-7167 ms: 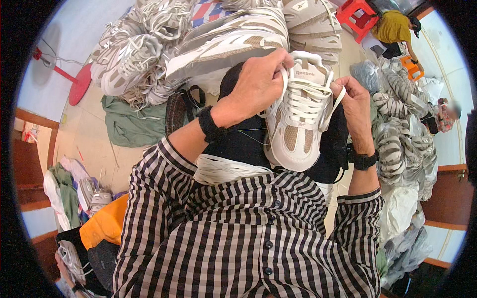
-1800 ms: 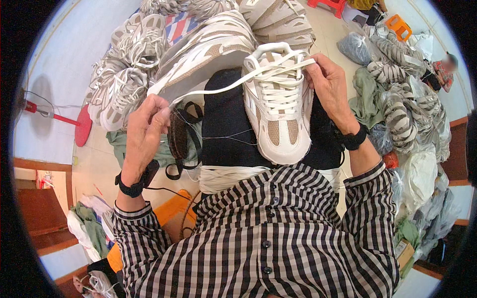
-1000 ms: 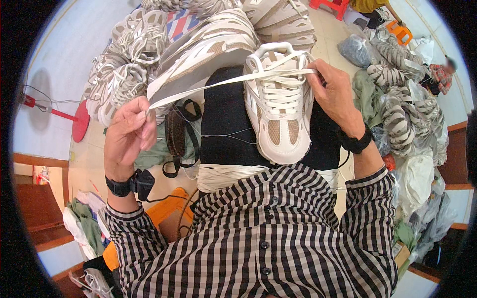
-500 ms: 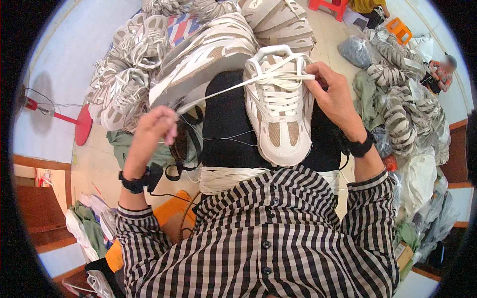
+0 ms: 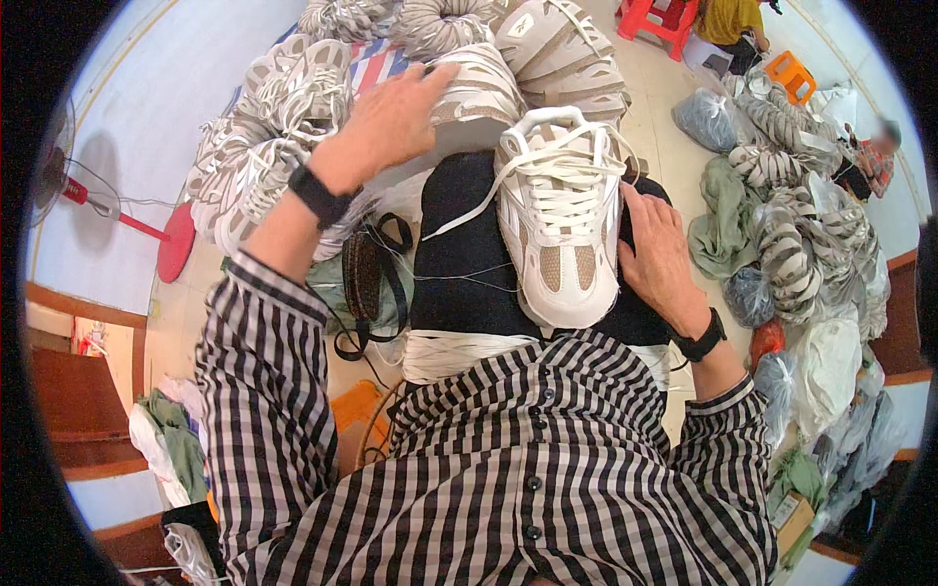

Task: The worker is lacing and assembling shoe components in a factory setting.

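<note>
A white and beige sneaker upper point(image 5: 569, 288) lies toe toward me on the black cloth point(image 5: 459, 283) over my lap. White laces point(image 5: 567, 207) cross its front, and a loose lace end point(image 5: 451, 228) trails onto the cloth at the left. My right hand point(image 5: 664, 249) rests along the upper's right side, fingers stretched out and thumb apart. Farther off, my left hand point(image 5: 396, 122) reaches over a row of nested uppers point(image 5: 479, 93), its fingers extended at their near left edge. Whether those fingertips touch the row, I cannot tell.
Piled uppers point(image 5: 293, 98) lie at the left and more bundles point(image 5: 787, 249) at the right. A red-based fan point(image 5: 176, 244) stands left. A bundle of white laces point(image 5: 469, 356) lies at my waist. Red point(image 5: 660, 21) and orange point(image 5: 789, 76) stools and other people are at the far right.
My left hand has let go of the lace and moved up and right to the nested uppers. My right hand has released the lace and come down beside the upper.
</note>
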Motion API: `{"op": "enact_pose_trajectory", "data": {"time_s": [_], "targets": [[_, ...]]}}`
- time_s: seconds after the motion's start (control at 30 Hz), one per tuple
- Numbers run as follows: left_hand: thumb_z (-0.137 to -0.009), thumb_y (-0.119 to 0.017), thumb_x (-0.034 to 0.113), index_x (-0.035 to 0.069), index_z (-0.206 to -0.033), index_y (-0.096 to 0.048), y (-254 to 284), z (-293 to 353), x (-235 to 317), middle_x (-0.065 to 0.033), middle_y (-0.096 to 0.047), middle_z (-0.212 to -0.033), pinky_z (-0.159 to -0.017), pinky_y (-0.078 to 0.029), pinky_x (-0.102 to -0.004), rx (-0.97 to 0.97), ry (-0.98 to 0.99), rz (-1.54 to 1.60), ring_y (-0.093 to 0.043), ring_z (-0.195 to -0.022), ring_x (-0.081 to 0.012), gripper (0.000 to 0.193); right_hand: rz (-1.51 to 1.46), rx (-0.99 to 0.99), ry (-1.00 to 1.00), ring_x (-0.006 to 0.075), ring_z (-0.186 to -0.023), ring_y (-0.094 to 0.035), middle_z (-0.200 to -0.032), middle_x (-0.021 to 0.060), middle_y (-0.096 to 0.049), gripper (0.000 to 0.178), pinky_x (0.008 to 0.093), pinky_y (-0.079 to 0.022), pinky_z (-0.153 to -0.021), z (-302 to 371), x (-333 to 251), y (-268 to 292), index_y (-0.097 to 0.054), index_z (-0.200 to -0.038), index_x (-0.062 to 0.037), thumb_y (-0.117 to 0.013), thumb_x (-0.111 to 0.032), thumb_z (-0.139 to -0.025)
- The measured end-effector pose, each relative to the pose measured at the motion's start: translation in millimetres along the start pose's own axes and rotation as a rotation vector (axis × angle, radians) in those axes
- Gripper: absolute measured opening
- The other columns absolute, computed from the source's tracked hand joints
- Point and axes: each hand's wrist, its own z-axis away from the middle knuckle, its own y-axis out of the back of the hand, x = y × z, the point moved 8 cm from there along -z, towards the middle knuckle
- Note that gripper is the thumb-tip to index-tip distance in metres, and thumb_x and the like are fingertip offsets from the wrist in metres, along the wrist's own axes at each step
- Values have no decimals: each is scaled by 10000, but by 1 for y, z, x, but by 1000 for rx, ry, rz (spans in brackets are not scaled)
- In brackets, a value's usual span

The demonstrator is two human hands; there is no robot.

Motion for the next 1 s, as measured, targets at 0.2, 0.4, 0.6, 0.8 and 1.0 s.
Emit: {"op": "enact_pose_trajectory", "data": {"time_s": [0.2, 0.4, 0.6, 0.8, 1.0], "targets": [[-735, -497, 43, 5, -1228, -444, -1, -21, 2, -254, -613, -930, -772, -463, -464, -45, -262, 85, -589, -916, -386, 497, -50, 122, 6, 339, -1120, -480, -1264, 175, -481, 536, 420, -373, -958, -2, 8, 7, -413, -1300, -44, -533, -31, -778], [-746, -436, -22, 38, -1281, -467, 3, -52, 0, -258, -566, -1121, -943, -412, -435, -224, -286, 40, -533, -1074, -379, 540, -227, 129, 104, 356, -1088, -536, -1299, 192, -464, 614, 416, -452, -895, -45, 11, 10, -366, -1351, -69, -583, -189, -789], [-781, -489, 81, -2, -1110, -589, 12, -81, -4, -237, -620, -1011, -904, -437, -420, -217, -351, 86, -584, -983, -369, 354, 33, 179, 381, 318, -942, -603, -1239, 212, -515, 567, 374, -502, -798, -34, -31, 29, -405, -1328, -33, -523, -49, -774], [-742, -530, 89, -43, -917, -624, -21, -132, -3, -256, -639, -882, -754, -483, -451, -344, -384, -58, -633, -856, -371, 238, 337, 134, 502, 275, -744, -610, -1096, 280, -556, 474, 342, -510, -673, -38, -94, 34, -475, -1199, 77, -534, -97, -762], [-710, -550, 72, -36, -904, -646, -16, -145, 16, -236, -650, -927, -751, -499, -435, -255, -290, -200, -638, -897, -356, 241, 505, 153, 674, 273, -737, -626, -1021, 311, -578, 426, 328, -512, -652, -38, -139, 33, -493, -1111, 142, -552, -79, -752]]}}
